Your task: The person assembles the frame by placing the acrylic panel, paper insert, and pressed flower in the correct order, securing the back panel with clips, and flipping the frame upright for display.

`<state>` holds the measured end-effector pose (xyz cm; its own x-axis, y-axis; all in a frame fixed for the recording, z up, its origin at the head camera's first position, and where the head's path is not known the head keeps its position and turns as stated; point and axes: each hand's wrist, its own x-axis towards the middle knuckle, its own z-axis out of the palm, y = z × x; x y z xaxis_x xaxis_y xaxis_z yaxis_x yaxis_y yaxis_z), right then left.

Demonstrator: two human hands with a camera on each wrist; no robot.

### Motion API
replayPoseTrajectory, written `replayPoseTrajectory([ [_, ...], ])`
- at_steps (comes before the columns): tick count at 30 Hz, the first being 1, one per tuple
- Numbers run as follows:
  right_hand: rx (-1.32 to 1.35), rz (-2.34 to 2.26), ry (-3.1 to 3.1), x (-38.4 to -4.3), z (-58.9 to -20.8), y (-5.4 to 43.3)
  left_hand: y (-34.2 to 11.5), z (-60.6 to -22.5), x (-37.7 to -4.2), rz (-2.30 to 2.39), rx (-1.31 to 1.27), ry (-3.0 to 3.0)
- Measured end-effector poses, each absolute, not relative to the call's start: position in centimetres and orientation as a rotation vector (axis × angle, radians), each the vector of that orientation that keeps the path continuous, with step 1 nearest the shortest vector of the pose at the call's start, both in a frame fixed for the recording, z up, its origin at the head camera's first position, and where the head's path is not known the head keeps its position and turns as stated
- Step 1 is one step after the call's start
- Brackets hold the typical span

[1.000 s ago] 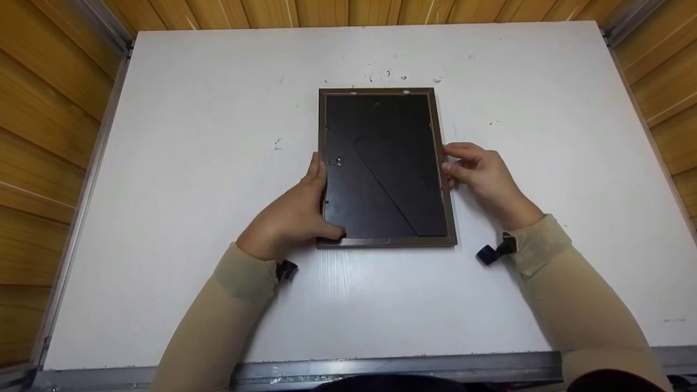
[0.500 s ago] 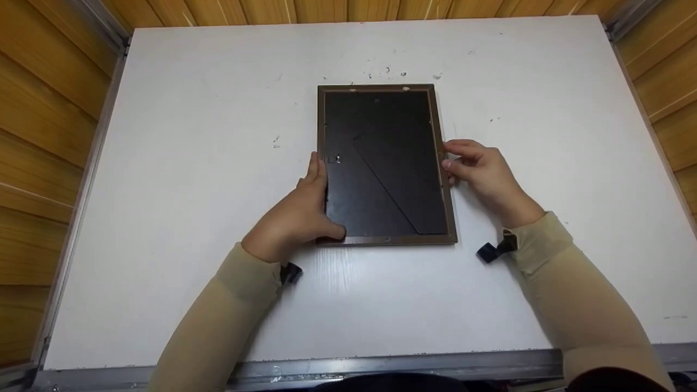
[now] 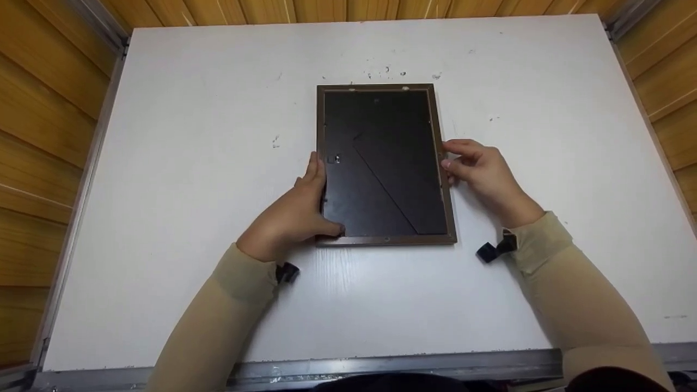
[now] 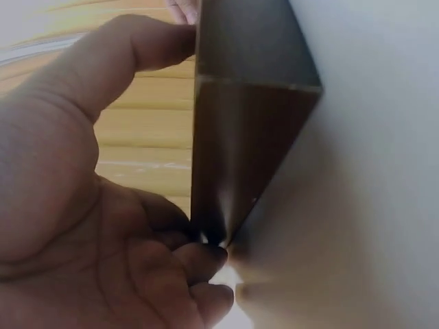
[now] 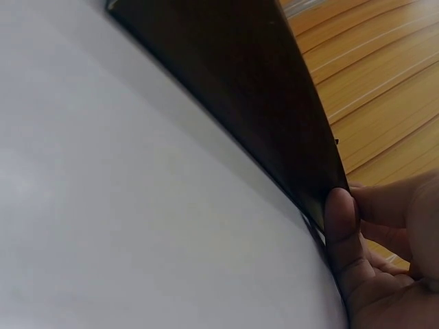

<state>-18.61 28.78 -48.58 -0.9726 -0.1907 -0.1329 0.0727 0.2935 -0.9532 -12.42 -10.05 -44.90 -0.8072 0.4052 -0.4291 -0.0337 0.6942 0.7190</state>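
A picture frame (image 3: 405, 239) with a brown rim lies face down on the white table. Its black backing board (image 3: 381, 174) shows a diagonal stand line and a small metal clip (image 3: 337, 158) near the left side. My left hand (image 3: 288, 218) grips the near left corner, thumb over the backing and fingers along the left side. In the left wrist view, the frame's brown side (image 4: 233, 130) stands between that thumb and the fingertips. My right hand (image 3: 487, 171) pinches the right edge around its middle. The right wrist view has fingertips (image 5: 341, 214) right at the frame's dark side (image 5: 254, 82).
The white table (image 3: 190, 136) carries small dark marks beyond the picture frame. Wood-panelled walls (image 3: 49, 152) enclose it at the back and sides. A metal rail (image 3: 403, 365) runs along the near edge. Each wrist wears a small black camera mount (image 3: 490, 251).
The head view has tilted slightly. My hands stay at the same places on the picture frame, with only a tiny shift of the left hand.
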Motion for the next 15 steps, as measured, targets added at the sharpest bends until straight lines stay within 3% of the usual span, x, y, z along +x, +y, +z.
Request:
replayPoseTrajectory([
  [5, -0.189, -1.769, 2.388, -18.6, -48.6, 28.6, -11.0, -45.2, -12.3, 1.006, 0.329, 2.335],
  [15, -0.788, -1.366, 2.586, -18.1, -47.7, 30.9, -12.1, -45.7, -12.7, 1.014, 0.402, 2.291],
])
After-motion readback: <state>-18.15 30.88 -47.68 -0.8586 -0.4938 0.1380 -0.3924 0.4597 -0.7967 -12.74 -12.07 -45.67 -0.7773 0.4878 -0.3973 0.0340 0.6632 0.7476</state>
